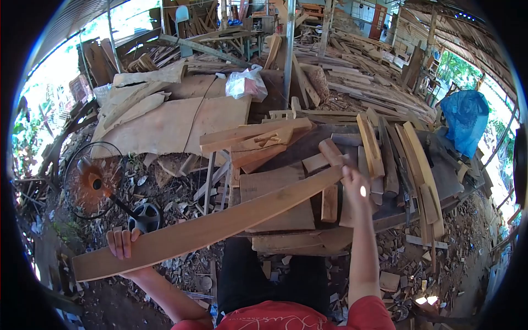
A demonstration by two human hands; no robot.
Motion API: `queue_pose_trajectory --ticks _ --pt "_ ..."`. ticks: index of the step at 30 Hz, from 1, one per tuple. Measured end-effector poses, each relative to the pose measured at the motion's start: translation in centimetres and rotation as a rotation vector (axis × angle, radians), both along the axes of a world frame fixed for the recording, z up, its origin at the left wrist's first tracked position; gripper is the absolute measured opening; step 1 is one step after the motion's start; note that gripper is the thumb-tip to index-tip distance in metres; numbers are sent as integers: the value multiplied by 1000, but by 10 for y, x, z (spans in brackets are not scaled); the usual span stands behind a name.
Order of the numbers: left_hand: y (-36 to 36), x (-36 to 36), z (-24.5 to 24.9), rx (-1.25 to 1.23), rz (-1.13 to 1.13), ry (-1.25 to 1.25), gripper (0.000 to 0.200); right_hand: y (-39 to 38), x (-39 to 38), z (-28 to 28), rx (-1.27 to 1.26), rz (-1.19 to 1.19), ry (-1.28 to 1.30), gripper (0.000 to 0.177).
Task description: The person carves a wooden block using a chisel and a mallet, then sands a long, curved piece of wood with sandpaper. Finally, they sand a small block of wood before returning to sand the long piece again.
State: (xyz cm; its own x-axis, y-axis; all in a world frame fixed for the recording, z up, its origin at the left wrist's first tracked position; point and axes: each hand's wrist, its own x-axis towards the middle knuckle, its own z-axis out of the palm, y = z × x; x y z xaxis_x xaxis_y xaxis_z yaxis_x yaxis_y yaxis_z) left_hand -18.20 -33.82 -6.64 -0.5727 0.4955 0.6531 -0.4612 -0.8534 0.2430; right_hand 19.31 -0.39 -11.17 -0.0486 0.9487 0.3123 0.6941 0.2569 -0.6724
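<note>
A long, slightly curved wooden plank [220, 223] stretches across in front of me, tilted up toward the right. My left hand [124, 245] is wrapped around its lower left end, with fingers over the top edge and the thumb side partly hidden. At the far right end, my right hand [355, 180] closes on the plank's tip; its fingers are partly blurred. Just beyond that hand, a reddish-brown wood block [330, 152] lies on the workbench [324, 135]. A small upright block [329, 203] sits below the plank's right end.
Stacked boards [258, 137] lie on the bench's left side, and long curved pieces [423, 170] along its right. A pedestal fan [96, 179] stands at left. Wood scraps [401, 264] litter the ground. A blue plastic sheet [465, 121] hangs right; a metal post [289, 52] rises behind.
</note>
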Motion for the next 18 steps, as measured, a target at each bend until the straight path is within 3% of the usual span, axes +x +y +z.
queue_pose_trajectory --ticks 2,3,5,7,9,10,12,14,18 --pt "-1 0 -1 2 -6 13 22 21 8 -2 103 -56 -103 27" --pt "-2 -1 -1 8 -15 32 21 10 -1 13 -47 2 -201 29" --pt "-5 -3 1 -1 -5 44 18 -34 -29 35 -57 244 -137 30" --pt "-7 -2 -1 -12 5 48 16 -73 -48 26 72 432 16 30" --pt "-8 -1 -2 -35 32 12 12 -87 -56 16 621 548 -128 24" --pt "-9 0 0 -39 39 11 12 -82 -51 12 619 555 -125 24" --pt "-11 5 2 -50 70 18 10 -54 -25 0 372 223 -272 26" --pt "-12 7 2 -43 67 33 10 -9 0 -17 132 -58 -1 27" --pt "-11 14 0 -43 69 91 10 18 15 -17 267 -169 -36 30"
